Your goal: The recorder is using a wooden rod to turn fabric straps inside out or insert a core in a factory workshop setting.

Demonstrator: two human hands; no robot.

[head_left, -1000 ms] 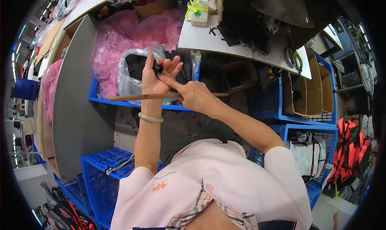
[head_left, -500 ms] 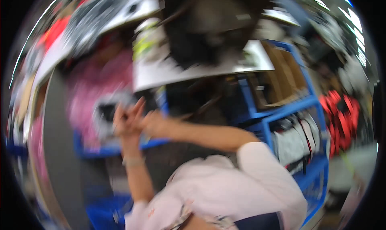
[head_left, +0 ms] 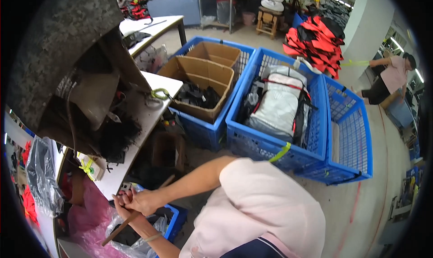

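My left hand (head_left: 121, 207) and my right hand (head_left: 146, 202) meet at the lower left, beside the corner of the white table (head_left: 108, 186). A thin brown stick (head_left: 118, 231), apparently wooden, runs slantwise across the left wrist and passes under my right hand. The right fingers are closed over it against the left palm. My left fingers curl up beside the right ones; what they grip, if anything, is hidden. A pale band circles the left wrist. Below the hands a blue crate (head_left: 177, 222) holds dark pieces in clear plastic (head_left: 158, 226).
A dark, worn machine housing (head_left: 63, 41) rises at the left over the table. Blue crates (head_left: 275, 152) stand ahead, one with grey-white bags (head_left: 277, 105), another with cardboard boxes (head_left: 198, 73). Pink plastic (head_left: 85, 217) lies at lower left. Another person (head_left: 392, 75) is at the far right.
The view has swung to the right and sharpened, bringing the blue crates toward the middle. My hands stay together, and the left fingers, earlier spread upward, are now more curled.
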